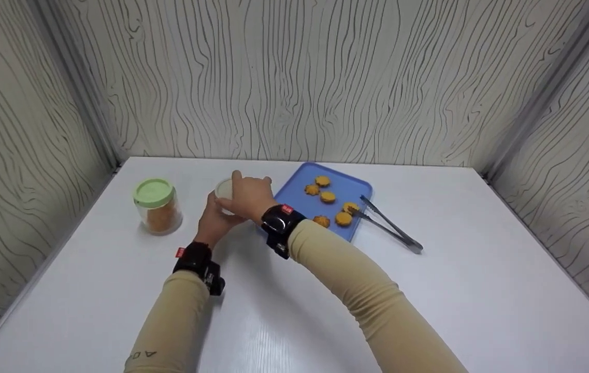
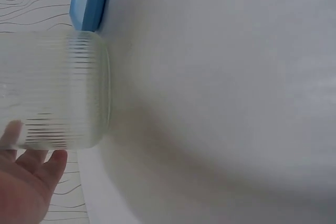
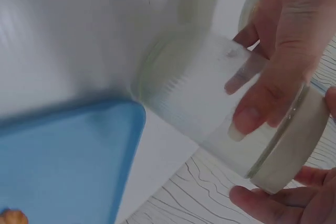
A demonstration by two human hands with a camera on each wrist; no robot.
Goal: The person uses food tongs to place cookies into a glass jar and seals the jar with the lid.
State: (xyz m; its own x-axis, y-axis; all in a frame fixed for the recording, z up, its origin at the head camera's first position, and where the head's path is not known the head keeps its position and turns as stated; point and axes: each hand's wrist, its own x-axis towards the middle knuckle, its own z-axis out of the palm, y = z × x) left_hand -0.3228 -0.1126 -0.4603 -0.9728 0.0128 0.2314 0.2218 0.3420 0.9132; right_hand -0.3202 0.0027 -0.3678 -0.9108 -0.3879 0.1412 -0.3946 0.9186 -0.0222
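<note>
Our left hand [image 1: 215,221] grips the clear jar [image 3: 191,95], just left of the blue tray [image 1: 345,188], while our right hand [image 1: 253,197] grips its pale lid [image 3: 294,142]. We see 6 cookies [image 1: 328,197] on the tray; tongs [image 1: 408,241] lie across its right edge, and a green-lidded jar [image 1: 158,207] stands farther left.

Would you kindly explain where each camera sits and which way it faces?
Head: worn on the head, facing forward and down at the table; left hand, right hand and sleeves show.
Left wrist: worn there, facing the clear jar; left hand shows.
Right wrist: worn there, facing the jar and pale lid; both hands show.
Both wrist views share the jar and blue tray.
</note>
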